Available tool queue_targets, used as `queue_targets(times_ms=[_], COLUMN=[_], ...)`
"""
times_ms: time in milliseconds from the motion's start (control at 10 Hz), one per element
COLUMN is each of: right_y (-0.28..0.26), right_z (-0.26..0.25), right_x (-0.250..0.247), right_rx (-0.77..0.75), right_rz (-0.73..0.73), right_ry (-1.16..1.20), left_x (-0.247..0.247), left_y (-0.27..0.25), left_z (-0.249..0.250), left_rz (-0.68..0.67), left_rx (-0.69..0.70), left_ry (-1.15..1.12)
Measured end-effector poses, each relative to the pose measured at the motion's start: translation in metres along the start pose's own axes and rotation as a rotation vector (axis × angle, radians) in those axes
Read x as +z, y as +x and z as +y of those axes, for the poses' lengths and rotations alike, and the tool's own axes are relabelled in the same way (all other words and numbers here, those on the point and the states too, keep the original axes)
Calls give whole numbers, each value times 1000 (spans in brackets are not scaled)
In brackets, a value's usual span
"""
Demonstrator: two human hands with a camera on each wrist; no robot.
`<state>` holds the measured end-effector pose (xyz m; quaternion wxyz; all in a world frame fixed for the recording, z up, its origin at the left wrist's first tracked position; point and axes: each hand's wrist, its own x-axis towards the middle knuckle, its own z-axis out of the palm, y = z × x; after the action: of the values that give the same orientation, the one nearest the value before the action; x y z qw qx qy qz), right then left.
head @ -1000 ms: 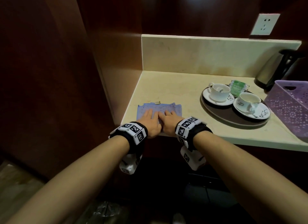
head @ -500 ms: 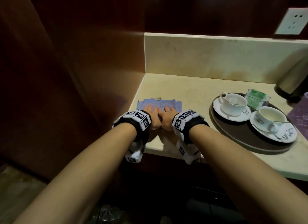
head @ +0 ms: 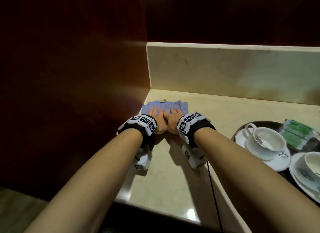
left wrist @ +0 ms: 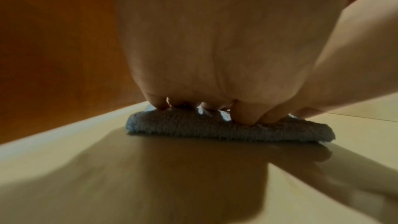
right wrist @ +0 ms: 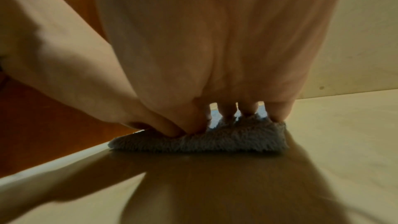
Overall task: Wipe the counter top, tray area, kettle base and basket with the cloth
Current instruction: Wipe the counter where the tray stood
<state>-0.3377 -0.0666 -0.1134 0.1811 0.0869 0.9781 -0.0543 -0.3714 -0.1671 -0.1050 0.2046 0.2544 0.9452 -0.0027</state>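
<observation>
A blue terry cloth (head: 166, 106) lies flat on the cream counter top (head: 173, 177), close to the wooden side wall. Both hands lie side by side on it with straight fingers. My left hand (head: 156, 119) covers its left half and my right hand (head: 174, 119) its right half. From the left wrist view the cloth (left wrist: 193, 128) is a low strip under the fingertips (left wrist: 243, 117). The right wrist view shows the cloth (right wrist: 226, 140) pressed down by the fingers (right wrist: 280, 111). The round brown tray (head: 270, 124) sits at the right. Kettle and basket are out of view.
On the tray stand two white cups on saucers (head: 265, 144) (head: 311, 163) and green sachets (head: 297, 134). A cream backsplash (head: 225, 69) rises behind the counter. A dark wooden wall (head: 86, 94) bounds the left side. Bare counter lies between my arms and the front edge.
Both hands have pushed the cloth away from the front edge toward the backsplash. The head view has swung left and closer, so kettle, basket and socket have left the picture.
</observation>
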Motion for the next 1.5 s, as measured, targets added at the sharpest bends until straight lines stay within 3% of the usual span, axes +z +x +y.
queue_targets(times_ms=[100, 600, 1200, 1500], right_y=[18, 59, 18, -39], right_z=[5, 42, 86, 63], right_x=[-8, -26, -17, -10], right_rx=[5, 56, 292, 369], right_rz=[14, 63, -53, -94], right_ry=[2, 87, 65, 13], left_x=[-13, -21, 5, 29], left_y=[24, 100, 114, 84], left_z=[-4, 13, 65, 66], left_rz=[-58, -52, -16, -9], left_rx=[-4, 68, 289, 368], left_ry=[36, 83, 168, 274])
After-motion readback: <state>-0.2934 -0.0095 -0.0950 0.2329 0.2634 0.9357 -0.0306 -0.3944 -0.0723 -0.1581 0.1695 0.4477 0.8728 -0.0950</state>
